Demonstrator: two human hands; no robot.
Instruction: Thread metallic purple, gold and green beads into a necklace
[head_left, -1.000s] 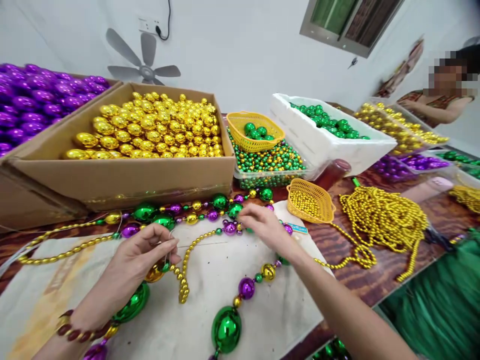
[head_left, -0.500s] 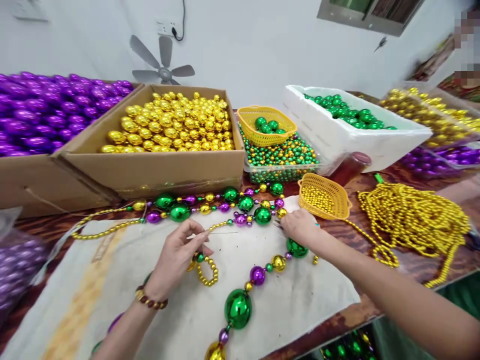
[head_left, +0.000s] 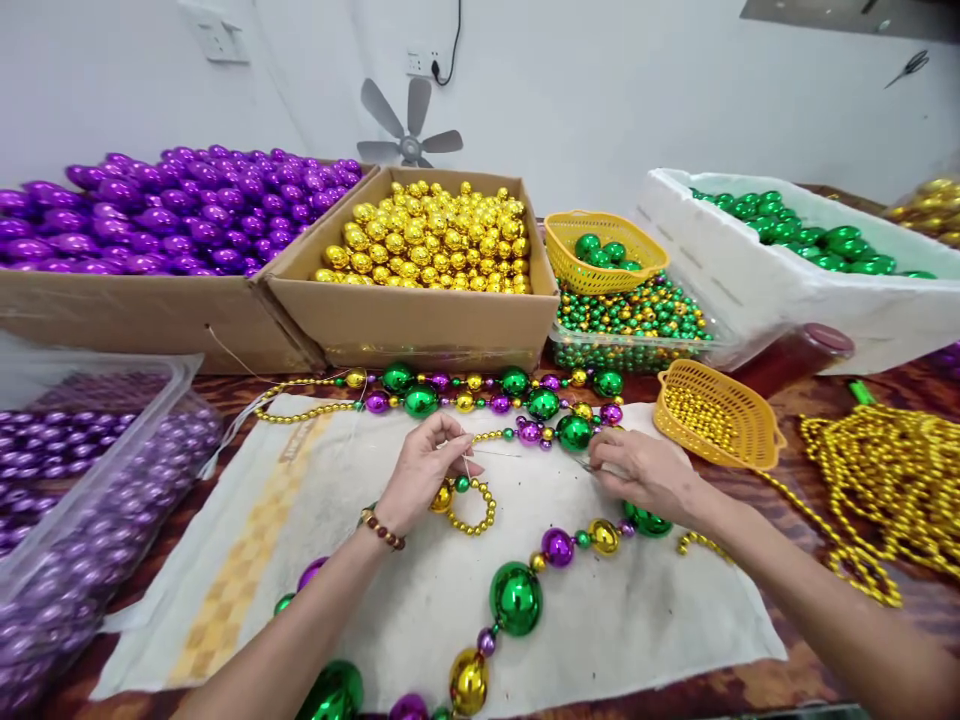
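Observation:
My left hand (head_left: 426, 470) is closed in a pinch on the end of a bead strand, beside small gold beads (head_left: 489, 436). A thin thread or needle (head_left: 501, 455) sticks out rightward from its fingertips. Just below hangs a loop of gold beads (head_left: 472, 532) with a green bead. My right hand (head_left: 637, 468) is closed around a small pointed metal tool (head_left: 589, 463), mostly hidden by the fingers. Beyond both hands lie rows of green, purple and gold beads (head_left: 421, 401). A strand of larger beads (head_left: 516, 598) curves across the white cloth (head_left: 600, 630) toward me.
Boxes of purple beads (head_left: 172, 215) and gold beads (head_left: 442, 240) stand at the back. Right of them are a yellow basket (head_left: 604, 275), a white foam box (head_left: 795, 295) and another basket (head_left: 754, 420). Gold strands (head_left: 885, 480) lie right; bagged purple beads (head_left: 97, 560) lie left.
The view has swung left, so things sit further right. My right hand has drawn back slightly from the bead rows, showing the tool's tip. My left hand keeps its pinch.

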